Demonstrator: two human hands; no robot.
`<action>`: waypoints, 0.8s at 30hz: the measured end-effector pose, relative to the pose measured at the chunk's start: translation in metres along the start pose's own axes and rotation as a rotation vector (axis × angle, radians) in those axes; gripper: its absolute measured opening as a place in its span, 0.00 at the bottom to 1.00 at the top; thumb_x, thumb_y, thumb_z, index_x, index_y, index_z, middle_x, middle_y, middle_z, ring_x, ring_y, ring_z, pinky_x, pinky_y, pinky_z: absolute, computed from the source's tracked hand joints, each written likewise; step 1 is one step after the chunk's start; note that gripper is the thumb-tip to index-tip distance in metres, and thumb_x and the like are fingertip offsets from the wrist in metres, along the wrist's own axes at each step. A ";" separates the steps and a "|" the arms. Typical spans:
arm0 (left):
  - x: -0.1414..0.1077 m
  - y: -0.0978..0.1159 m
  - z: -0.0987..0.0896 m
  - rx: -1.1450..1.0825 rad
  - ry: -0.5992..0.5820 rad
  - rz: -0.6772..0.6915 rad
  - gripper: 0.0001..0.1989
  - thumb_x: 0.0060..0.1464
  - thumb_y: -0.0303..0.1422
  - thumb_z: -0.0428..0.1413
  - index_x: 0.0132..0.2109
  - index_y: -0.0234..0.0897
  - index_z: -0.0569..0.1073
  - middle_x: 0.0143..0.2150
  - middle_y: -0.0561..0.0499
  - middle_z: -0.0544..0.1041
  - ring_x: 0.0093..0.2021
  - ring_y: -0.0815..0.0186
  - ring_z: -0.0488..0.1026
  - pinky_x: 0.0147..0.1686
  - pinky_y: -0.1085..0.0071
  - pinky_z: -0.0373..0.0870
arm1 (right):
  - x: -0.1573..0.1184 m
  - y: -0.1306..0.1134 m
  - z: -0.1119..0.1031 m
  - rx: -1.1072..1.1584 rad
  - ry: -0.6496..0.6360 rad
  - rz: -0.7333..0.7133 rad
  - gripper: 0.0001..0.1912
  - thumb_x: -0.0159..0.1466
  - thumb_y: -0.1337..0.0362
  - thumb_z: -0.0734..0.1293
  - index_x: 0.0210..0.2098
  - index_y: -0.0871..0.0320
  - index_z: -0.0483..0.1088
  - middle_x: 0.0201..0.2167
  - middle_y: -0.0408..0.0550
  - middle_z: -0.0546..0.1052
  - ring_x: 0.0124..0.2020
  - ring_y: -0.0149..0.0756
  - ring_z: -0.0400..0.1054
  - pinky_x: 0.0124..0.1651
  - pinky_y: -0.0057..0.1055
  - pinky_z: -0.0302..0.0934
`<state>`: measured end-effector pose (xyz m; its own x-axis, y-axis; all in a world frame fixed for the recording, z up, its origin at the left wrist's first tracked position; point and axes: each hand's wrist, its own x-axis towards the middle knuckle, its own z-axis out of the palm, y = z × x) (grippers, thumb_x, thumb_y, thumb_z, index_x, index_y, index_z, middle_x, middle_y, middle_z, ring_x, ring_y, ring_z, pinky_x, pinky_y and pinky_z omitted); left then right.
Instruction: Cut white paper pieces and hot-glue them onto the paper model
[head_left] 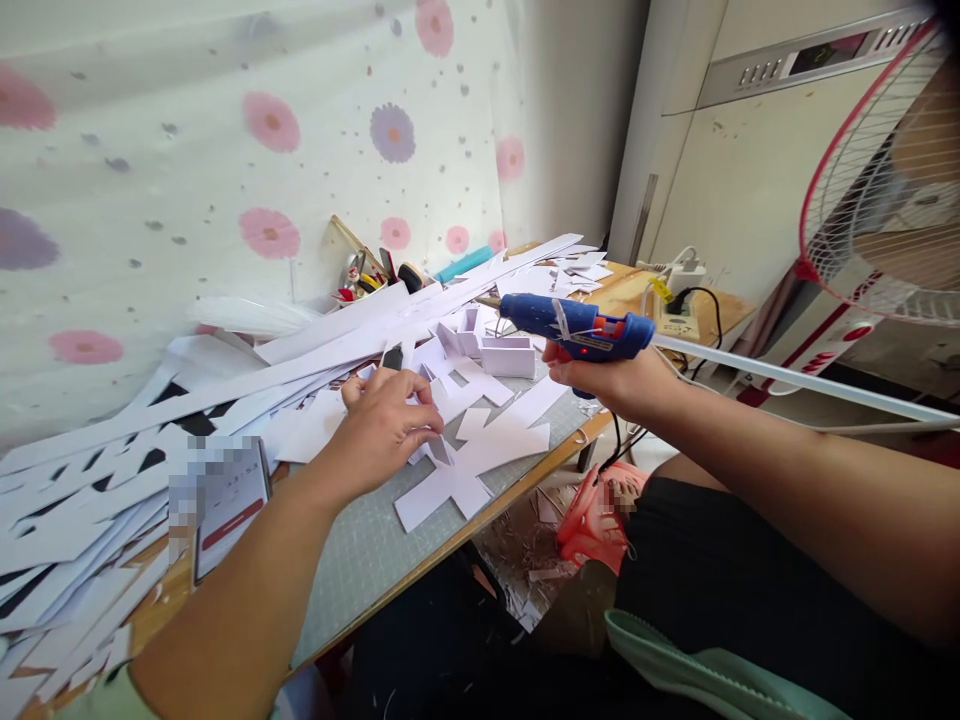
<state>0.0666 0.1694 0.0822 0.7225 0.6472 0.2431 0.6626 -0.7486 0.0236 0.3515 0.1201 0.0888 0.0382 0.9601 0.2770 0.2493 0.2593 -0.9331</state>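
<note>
My right hand [600, 378] is wrapped round the handle of a blue hot glue gun [577, 328]. Its nozzle points left over the table, and a long white glue stick [795, 372] runs out of its back. My left hand [386, 425] pinches a small white strip [438, 448], which stands on edge at a flat white cut-out shape [480, 462]; the fingers hide part of it. Just beyond, a white cut-out with upright walls [508, 357] lies on the grey cutting mat [360, 560].
White sheets and offcuts [135, 480] cover the table's left side, with a phone [231, 510] among them. Tools [364, 280] lie by the flowered wall covering. A power strip [677, 318] sits at the right end, near a fan [885, 190]. Below is a red plastic basket [589, 525].
</note>
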 end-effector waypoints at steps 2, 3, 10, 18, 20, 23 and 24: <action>-0.002 -0.005 0.003 0.002 0.003 0.030 0.10 0.59 0.31 0.56 0.31 0.46 0.80 0.42 0.49 0.72 0.47 0.55 0.63 0.46 0.54 0.52 | 0.000 0.003 0.000 -0.002 0.007 0.009 0.08 0.47 0.64 0.70 0.27 0.57 0.70 0.24 0.44 0.71 0.26 0.34 0.64 0.27 0.32 0.60; -0.003 -0.008 0.005 0.000 0.009 0.047 0.11 0.59 0.31 0.55 0.31 0.46 0.80 0.42 0.49 0.72 0.48 0.55 0.62 0.46 0.54 0.51 | 0.001 0.004 -0.001 -0.001 0.010 0.009 0.07 0.47 0.64 0.70 0.27 0.56 0.70 0.25 0.45 0.72 0.26 0.35 0.64 0.28 0.33 0.61; -0.014 -0.018 0.014 0.007 0.103 0.108 0.12 0.60 0.30 0.56 0.32 0.49 0.80 0.45 0.49 0.72 0.51 0.53 0.61 0.49 0.53 0.47 | 0.004 0.017 -0.003 -0.057 0.018 -0.012 0.06 0.49 0.63 0.71 0.27 0.53 0.71 0.27 0.46 0.73 0.31 0.41 0.67 0.34 0.38 0.63; -0.019 -0.018 0.014 0.029 0.171 0.152 0.17 0.60 0.24 0.52 0.29 0.47 0.80 0.45 0.49 0.71 0.51 0.53 0.63 0.51 0.49 0.48 | 0.008 0.027 0.001 -0.066 -0.013 -0.050 0.05 0.51 0.63 0.72 0.29 0.53 0.72 0.28 0.44 0.74 0.31 0.39 0.68 0.34 0.37 0.63; -0.021 -0.017 0.014 0.027 0.169 0.156 0.18 0.60 0.23 0.52 0.29 0.47 0.80 0.45 0.49 0.71 0.52 0.52 0.63 0.51 0.48 0.49 | 0.009 0.028 0.003 -0.067 -0.013 -0.054 0.05 0.51 0.63 0.72 0.29 0.54 0.72 0.27 0.44 0.73 0.31 0.39 0.67 0.34 0.36 0.62; -0.021 -0.017 0.013 0.014 0.157 0.149 0.17 0.58 0.21 0.52 0.30 0.46 0.80 0.45 0.49 0.72 0.53 0.51 0.63 0.51 0.46 0.49 | 0.009 0.024 0.004 -0.084 -0.028 -0.063 0.05 0.51 0.64 0.71 0.28 0.54 0.72 0.26 0.43 0.73 0.29 0.38 0.66 0.33 0.36 0.61; -0.021 -0.017 0.013 0.011 0.151 0.146 0.17 0.58 0.21 0.53 0.30 0.47 0.80 0.45 0.48 0.73 0.54 0.51 0.63 0.52 0.46 0.50 | 0.009 0.023 0.005 -0.089 -0.033 -0.066 0.05 0.50 0.63 0.71 0.27 0.54 0.72 0.26 0.43 0.73 0.29 0.38 0.66 0.33 0.36 0.61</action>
<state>0.0427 0.1706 0.0636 0.7742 0.5021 0.3855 0.5554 -0.8310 -0.0331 0.3530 0.1353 0.0691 -0.0130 0.9447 0.3278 0.3351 0.3130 -0.8887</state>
